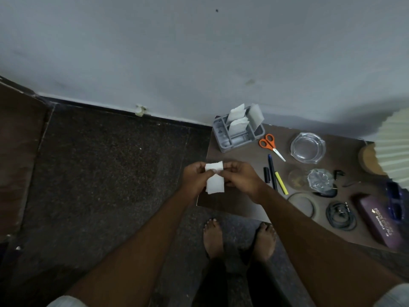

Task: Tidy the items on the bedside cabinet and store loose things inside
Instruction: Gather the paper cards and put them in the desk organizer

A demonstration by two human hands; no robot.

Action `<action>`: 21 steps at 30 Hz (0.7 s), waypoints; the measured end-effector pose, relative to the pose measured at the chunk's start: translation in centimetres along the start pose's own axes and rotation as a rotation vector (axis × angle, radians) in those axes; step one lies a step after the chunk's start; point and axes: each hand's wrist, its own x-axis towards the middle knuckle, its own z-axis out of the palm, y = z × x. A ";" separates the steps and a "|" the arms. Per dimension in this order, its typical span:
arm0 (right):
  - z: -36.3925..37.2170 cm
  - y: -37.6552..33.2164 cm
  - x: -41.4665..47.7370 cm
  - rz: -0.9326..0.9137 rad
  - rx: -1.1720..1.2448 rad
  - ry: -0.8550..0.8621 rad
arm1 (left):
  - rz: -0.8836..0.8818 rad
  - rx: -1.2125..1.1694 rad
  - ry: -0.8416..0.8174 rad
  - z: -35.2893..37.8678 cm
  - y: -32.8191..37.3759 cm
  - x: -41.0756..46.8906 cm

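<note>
Above cabinet corner (pixel 221 204), I log: white tissue (pixel 214 180), pinched by left hand (pixel 195 179) and right hand (pixel 241 177); grey organiser (pixel 238 134) beyond.

Looks like a bedroom at home. There's a low brown wooden bedside cabinet (pixel 239 202) against a plain grey wall (pixel 199 52), with a pleated cream lampshade (pixel 394 140) on it and bare feet (pixel 213 238) on the speckled dark stone floor (pixel 99 162).

Lampshade (pixel 396 147) cut by right edge, purple case (pixel 380 220) lettering perhaps illegible

Orange-handled scissors (pixel 271 145), a grey organiser (pixel 223 138), a yellow highlighter (pixel 281 183), white paper (pixel 214 181), speckled dark floor (pixel 110 165).
</note>
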 end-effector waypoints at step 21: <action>-2.1 -8.4 -2.3 -0.449 -0.096 0.321 | 0.308 -0.220 0.153 2.9 9.8 -3.6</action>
